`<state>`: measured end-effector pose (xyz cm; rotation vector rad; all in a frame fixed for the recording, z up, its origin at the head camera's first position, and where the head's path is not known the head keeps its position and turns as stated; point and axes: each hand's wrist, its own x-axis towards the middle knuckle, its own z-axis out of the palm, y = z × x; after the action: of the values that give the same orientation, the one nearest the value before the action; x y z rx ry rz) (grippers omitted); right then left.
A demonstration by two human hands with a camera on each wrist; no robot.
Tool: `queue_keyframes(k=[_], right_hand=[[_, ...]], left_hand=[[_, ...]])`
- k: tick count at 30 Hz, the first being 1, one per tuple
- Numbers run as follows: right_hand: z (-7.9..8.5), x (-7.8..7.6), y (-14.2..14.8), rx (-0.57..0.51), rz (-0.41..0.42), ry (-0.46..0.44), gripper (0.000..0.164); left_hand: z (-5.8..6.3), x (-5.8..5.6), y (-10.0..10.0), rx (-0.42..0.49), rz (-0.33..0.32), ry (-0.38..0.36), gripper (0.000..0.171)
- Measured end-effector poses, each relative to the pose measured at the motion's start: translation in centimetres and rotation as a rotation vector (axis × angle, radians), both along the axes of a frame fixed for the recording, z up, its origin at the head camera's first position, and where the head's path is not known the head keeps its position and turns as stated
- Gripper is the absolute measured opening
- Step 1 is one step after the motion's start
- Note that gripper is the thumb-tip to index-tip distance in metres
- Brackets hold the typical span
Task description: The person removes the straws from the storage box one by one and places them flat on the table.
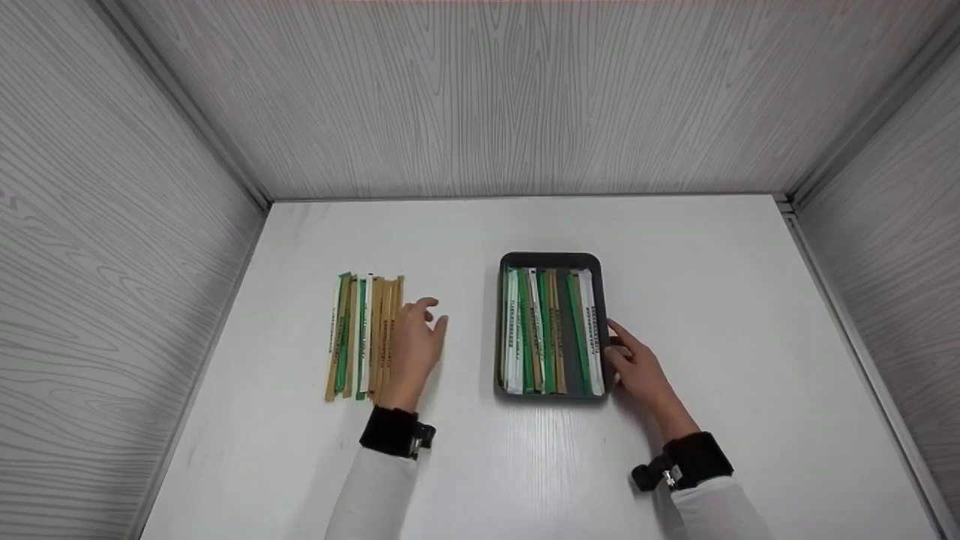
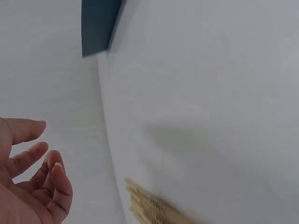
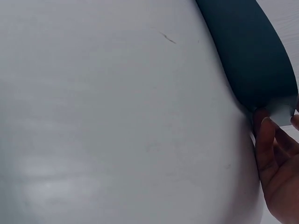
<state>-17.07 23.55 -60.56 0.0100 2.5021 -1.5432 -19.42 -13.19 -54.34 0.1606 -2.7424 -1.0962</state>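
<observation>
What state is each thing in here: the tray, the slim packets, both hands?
Dark tray: upright on the table, partly filled, a bare strip showing.
Packets in the tray: lying lengthwise, roughly side by side.
Loose packets: bunched side by side, outside the tray.
Left hand: fingers bent, holding nothing, near the loose packets.
Right hand: fingers touching the tray's right side; grip unclear.

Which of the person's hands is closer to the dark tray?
The right. The right hand touches the right side of the dark tray. The left hand is apart from it, off to its left, by the loose packets.
</observation>
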Motion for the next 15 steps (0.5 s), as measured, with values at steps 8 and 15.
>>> queue_keyframes(k=[8, 15], right_hand=[[-0.4, -0.1, 0.1, -0.01, 0.007, 0.01, 0.053], [-0.2, -0.1, 0.0, -0.018, -0.004, -0.009, 0.053]], left_hand=[[0.0, 0.6, 6.4, -0.032, -0.19, -0.041, 0.029], [-0.8, 1.2, 9.9, -0.078, -0.336, -0.108, 0.035]])
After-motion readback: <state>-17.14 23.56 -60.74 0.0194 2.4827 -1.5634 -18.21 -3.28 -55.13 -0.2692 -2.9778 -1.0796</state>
